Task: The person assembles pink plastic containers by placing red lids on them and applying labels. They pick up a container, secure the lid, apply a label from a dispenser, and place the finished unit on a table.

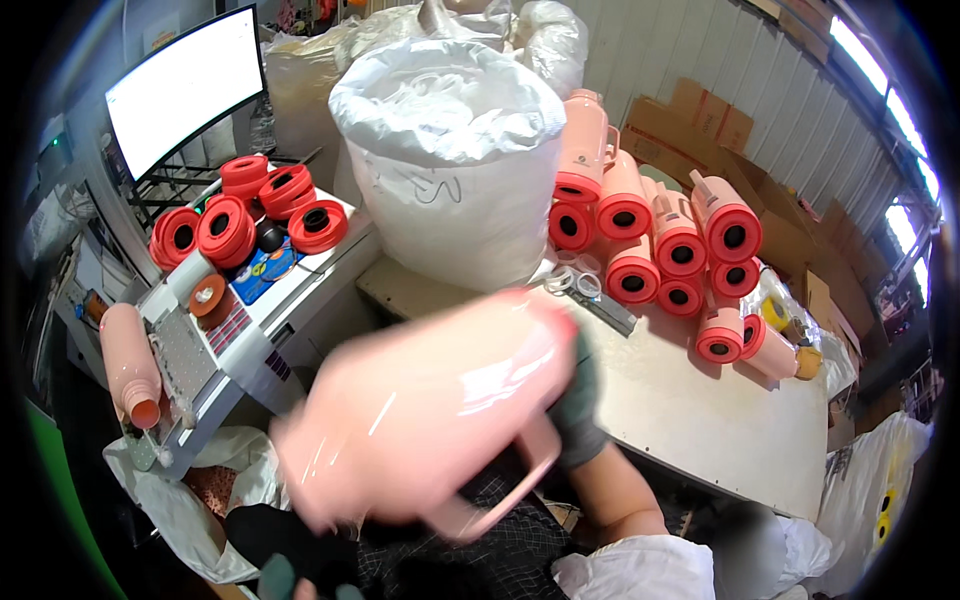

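- Pink thermos jug shell, blurred, hangs over the lap, just off the desk edge.
- Right hand, gloved, fingers clenched at its handle side.
- Left hand low; grip unclear.
- Best slowed, supported beneath.

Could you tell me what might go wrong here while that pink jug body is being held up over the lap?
The pink jug body is blurred and seems gripped only at its far end by the gloved right hand, so it might slip. The stacked pink jugs lie on their sides on the table, some near its edge; a knock could roll them off. The loose orange rings piled on the side bench could also slide.
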`<state>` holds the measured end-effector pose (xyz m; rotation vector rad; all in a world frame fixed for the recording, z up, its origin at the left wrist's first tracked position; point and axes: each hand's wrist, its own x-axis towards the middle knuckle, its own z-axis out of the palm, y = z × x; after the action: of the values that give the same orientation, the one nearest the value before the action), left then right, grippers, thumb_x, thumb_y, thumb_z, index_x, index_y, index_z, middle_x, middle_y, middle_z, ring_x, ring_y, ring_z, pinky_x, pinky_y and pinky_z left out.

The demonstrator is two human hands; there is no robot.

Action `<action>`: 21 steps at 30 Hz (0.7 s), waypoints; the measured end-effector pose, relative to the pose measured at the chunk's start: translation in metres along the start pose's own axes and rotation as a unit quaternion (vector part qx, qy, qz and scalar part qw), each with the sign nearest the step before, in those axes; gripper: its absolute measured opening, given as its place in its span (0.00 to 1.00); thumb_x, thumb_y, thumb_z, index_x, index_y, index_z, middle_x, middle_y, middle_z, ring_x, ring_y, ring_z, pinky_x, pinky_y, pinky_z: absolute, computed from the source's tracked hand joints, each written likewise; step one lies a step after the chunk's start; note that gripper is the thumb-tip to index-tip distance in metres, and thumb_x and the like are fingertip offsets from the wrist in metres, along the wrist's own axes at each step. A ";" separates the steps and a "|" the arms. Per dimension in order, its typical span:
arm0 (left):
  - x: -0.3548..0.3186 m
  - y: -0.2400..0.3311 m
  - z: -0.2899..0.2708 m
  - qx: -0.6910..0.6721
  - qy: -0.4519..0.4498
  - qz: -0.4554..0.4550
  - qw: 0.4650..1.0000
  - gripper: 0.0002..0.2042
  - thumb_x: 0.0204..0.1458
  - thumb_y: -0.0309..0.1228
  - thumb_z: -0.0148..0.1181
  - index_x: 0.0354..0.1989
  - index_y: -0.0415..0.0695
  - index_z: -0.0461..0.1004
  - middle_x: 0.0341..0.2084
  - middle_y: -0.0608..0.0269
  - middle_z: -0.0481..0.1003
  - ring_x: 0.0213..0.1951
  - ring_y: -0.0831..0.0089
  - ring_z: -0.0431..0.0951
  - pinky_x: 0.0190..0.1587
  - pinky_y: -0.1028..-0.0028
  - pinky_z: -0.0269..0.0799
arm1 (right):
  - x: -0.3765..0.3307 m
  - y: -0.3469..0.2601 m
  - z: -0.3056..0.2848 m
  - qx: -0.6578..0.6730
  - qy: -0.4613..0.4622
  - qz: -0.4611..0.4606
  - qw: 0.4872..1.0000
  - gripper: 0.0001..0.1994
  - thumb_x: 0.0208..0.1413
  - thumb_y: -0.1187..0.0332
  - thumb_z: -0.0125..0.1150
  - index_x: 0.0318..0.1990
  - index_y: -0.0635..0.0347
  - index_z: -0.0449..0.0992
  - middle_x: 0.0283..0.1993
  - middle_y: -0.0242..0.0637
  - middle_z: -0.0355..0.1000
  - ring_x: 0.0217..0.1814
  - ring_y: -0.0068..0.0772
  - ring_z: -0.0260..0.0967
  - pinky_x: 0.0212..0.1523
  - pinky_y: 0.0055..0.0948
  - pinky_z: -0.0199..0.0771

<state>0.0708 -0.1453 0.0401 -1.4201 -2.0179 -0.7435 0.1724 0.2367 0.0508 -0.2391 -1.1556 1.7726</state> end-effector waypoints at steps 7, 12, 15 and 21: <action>0.022 0.003 0.048 -0.099 0.013 0.063 0.993 0.13 0.54 0.20 0.68 0.48 0.44 0.77 0.46 0.45 0.76 0.50 0.41 0.77 0.45 0.43 0.76 | 0.191 -0.151 -0.223 0.092 0.219 -0.272 0.932 0.32 0.74 0.44 0.44 0.75 0.56 0.62 0.72 0.39 0.70 0.72 0.50 0.69 0.72 0.54 0.71; 0.020 0.019 0.073 -0.135 -0.091 -0.071 0.984 0.14 0.53 0.25 0.68 0.47 0.40 0.74 0.42 0.50 0.78 0.43 0.53 0.79 0.43 0.56 0.77 | 0.302 -0.173 -0.316 -0.115 0.430 -0.243 0.862 0.28 0.75 0.50 0.48 0.73 0.59 0.66 0.68 0.45 0.73 0.66 0.46 0.74 0.63 0.47 0.80; 0.029 0.019 0.069 -0.115 -0.102 0.003 0.988 0.14 0.55 0.22 0.69 0.48 0.39 0.75 0.44 0.44 0.75 0.45 0.42 0.76 0.45 0.47 0.75 | 0.310 -0.150 -0.303 -0.166 0.421 -0.252 0.855 0.25 0.75 0.52 0.50 0.69 0.60 0.71 0.65 0.43 0.76 0.64 0.44 0.76 0.62 0.44 0.80; -0.002 0.003 0.068 -0.110 -0.123 -0.118 0.979 0.18 0.49 0.27 0.72 0.48 0.43 0.74 0.48 0.49 0.77 0.48 0.52 0.79 0.46 0.56 0.76 | 0.325 -0.105 -0.268 -0.162 0.365 -0.338 0.852 0.15 0.71 0.62 0.57 0.56 0.61 0.81 0.51 0.40 0.81 0.53 0.39 0.79 0.55 0.42 0.80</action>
<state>0.0655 -0.0976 -0.0078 -1.4701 -2.3886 -0.9562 0.2322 0.6643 0.0947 -0.5695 -0.8072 0.7334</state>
